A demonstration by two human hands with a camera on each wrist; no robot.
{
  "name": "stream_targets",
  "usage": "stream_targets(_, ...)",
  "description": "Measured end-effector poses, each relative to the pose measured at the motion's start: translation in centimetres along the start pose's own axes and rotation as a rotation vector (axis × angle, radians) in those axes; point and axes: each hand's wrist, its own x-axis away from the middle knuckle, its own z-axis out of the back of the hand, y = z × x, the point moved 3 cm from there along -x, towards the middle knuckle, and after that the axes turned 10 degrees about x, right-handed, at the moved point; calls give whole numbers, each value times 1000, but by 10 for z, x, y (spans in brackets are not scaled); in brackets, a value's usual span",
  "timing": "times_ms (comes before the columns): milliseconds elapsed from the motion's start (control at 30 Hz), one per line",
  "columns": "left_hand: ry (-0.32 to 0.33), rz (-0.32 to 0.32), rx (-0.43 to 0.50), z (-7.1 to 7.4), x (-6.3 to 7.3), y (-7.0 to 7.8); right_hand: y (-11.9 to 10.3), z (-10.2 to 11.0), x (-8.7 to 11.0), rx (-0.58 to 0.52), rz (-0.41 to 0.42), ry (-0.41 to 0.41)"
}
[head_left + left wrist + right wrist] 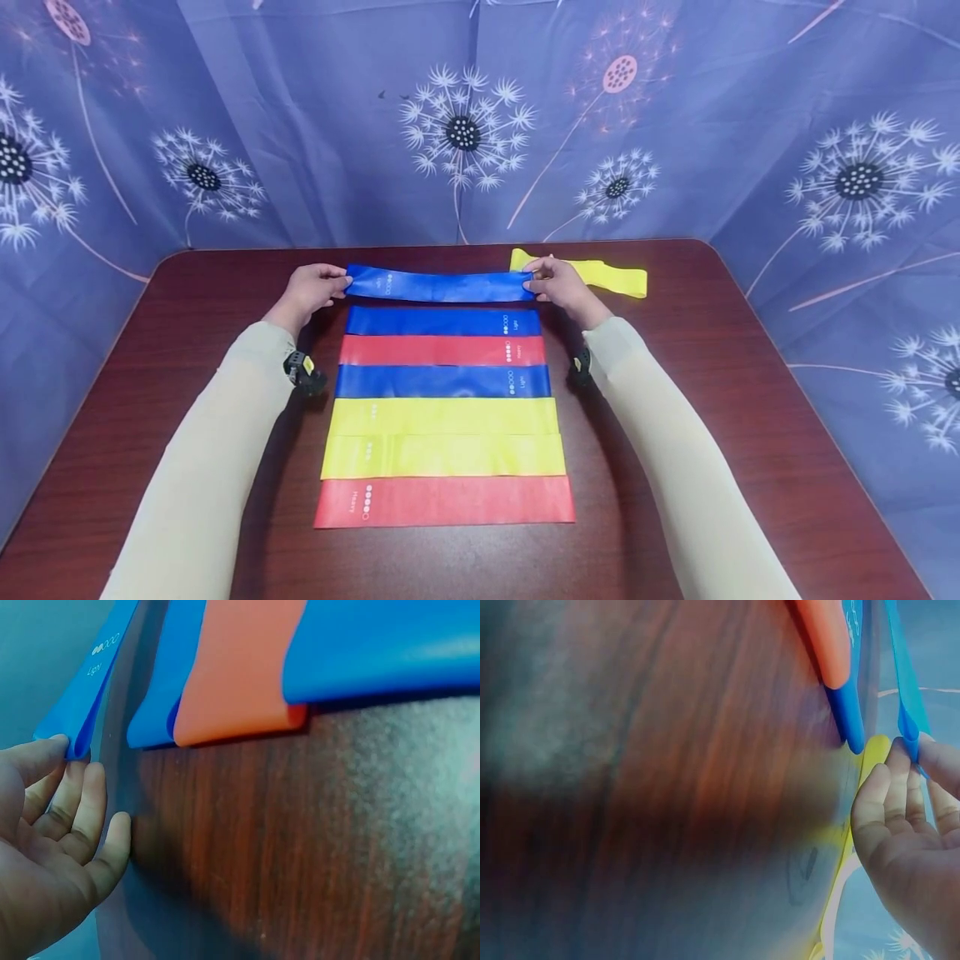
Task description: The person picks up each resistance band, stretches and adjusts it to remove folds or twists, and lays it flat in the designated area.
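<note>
1. Only the head view shows the whole layout: six flat bands lie in a stack of rows on the dark wooden table, and a seventh, the top blue band, is stretched between both hands at 12 o'clock of the stack.
2. The left wrist view adds the grip: the left hand pinches the band's folded left end between thumb and forefinger, the other fingers relaxed and nearly straight below it.
3. The right wrist view shows the right hand pinching the band's right end at the fingertips, with the loose yellow band just behind it; in the head view that yellow band lies at 2 o'clock of the stack.
4. The held band is a flat, glossy blue loop with small white dots and lettering near its left end, printed upside down against the rows below.
5. Below it, from far to near, the rows run blue, red, blue, yellow, yellow, red, edges touching or overlapping.
6. Whether the held band touches the table cannot be told.
</note>
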Motion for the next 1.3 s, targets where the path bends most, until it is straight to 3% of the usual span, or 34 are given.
stream_targets(267, 34, -14, -42, 2, -4, -6, 1, -4, -4, 22, -36, 4)
stream_targets(500, 69, -10, -69, 0, -6, -9, 3, -7, -4, 91, -20, 1)
stream_targets(800, 47, -3, -110, -4, -5, -8, 4, -6, -4, 107, -35, -24)
stream_targets(1033, 38, -51, -200, -7, -6, -7, 5, -4, -1, 132, -64, -38)
stream_targets(1300, 28, -28, -235, -11, -4, -7, 3, -4, -2, 139, -83, -25)
